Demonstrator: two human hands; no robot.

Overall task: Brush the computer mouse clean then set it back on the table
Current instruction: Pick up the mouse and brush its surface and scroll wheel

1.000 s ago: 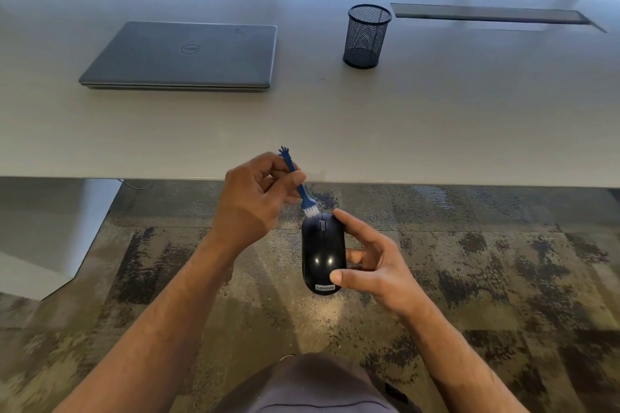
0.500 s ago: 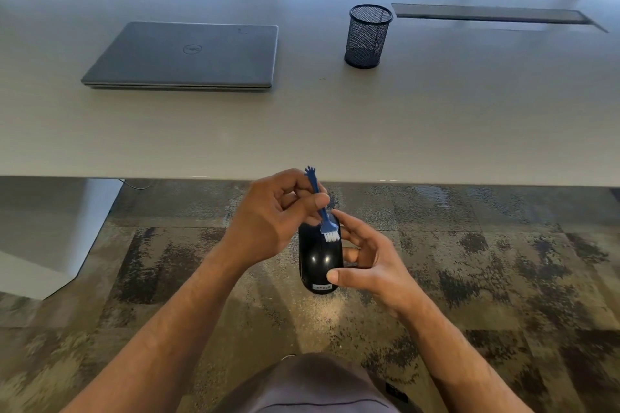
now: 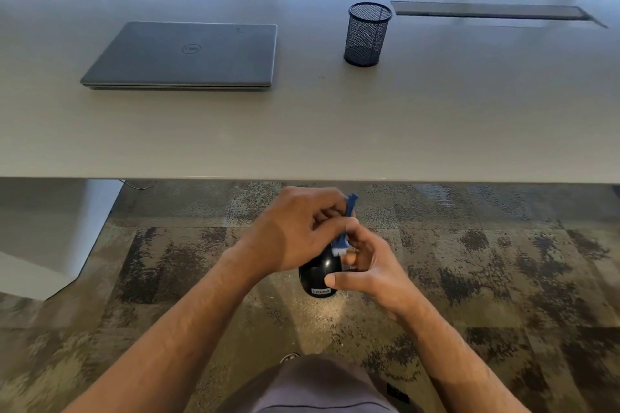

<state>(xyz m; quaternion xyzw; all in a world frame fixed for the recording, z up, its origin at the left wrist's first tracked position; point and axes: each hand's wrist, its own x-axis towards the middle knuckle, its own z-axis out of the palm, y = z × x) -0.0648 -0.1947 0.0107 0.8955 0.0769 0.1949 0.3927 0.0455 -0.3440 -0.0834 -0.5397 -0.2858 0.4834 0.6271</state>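
A black computer mouse (image 3: 318,275) with a white label at its near end is held in the air below the table's front edge, over the carpet. My right hand (image 3: 367,265) grips it from the right side, thumb on its near end. My left hand (image 3: 298,231) pinches a small blue brush (image 3: 345,228) with white bristles, which touch the middle of the mouse's top. My left hand covers the far part of the mouse.
The pale table (image 3: 335,131) spans the upper view. On it lie a closed grey laptop (image 3: 188,55) at the left and a black mesh pen cup (image 3: 367,33) at centre right, with a dark cable slot (image 3: 489,12) behind. Patterned carpet (image 3: 469,261) lies below.
The brush has swept from the mouse's far tip toward its middle, nearer to me. My left hand moved right and down over the mouse. My right hand keeps its grip.
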